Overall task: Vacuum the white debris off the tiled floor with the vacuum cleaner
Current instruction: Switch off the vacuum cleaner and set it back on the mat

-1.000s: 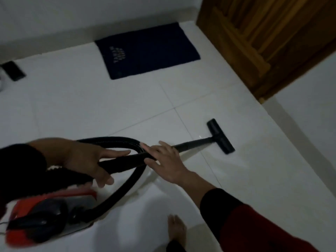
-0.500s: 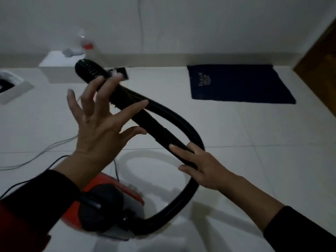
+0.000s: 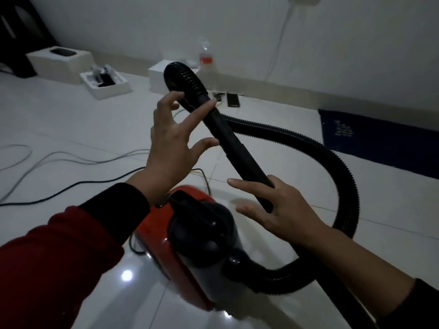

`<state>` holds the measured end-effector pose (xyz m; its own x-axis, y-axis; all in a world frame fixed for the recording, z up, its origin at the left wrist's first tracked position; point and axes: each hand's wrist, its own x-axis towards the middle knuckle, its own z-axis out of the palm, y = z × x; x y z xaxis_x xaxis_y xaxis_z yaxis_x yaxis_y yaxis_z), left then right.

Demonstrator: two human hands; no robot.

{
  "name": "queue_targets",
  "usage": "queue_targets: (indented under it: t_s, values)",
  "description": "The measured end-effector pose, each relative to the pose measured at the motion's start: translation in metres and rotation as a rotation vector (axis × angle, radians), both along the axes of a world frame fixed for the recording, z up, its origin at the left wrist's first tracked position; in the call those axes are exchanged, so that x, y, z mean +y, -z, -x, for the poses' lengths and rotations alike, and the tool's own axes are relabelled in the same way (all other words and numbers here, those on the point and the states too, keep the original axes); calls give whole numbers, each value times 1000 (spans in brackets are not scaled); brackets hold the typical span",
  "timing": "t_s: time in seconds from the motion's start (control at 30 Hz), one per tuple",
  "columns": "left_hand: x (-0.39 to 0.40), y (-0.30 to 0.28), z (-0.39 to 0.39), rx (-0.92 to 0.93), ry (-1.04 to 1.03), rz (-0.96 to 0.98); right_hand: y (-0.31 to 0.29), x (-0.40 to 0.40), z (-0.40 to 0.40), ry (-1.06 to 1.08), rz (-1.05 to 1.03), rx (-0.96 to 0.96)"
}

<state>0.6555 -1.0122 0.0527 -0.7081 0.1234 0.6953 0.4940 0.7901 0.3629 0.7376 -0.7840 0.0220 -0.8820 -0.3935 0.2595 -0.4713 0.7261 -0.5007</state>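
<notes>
Touching one black wand (image 3: 240, 150): two hands, left hand (image 3: 171, 148), right hand (image 3: 282, 214).

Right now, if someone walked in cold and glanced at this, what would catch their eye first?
Probably the black vacuum wand, raised diagonally mid-frame, with the left hand spread at its ribbed upper end and the right hand loosely under its lower part. Next, the red vacuum body on the glossy tiled floor just below, its black hose looping round to the right.
</notes>
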Motion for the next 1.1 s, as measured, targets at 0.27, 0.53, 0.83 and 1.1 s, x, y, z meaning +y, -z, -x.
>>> queue_targets:
  t_s: [0.27, 0.53, 0.83, 1.1]
  values:
    - [-89, 73, -29, -245, -21, -37, 12, -78, -17, 21, -356, 66]
    - [-104, 177, -48, -717, 153, -180, 30, -70, -9, 106, -317, 45]
    - [-95, 188, -50, -530, 37, -126, 31, -64, -6, 136, -262, -31]
    - [-101, 185, -39, -461, 75, 48, 31, -62, -3, 110, -246, -39]
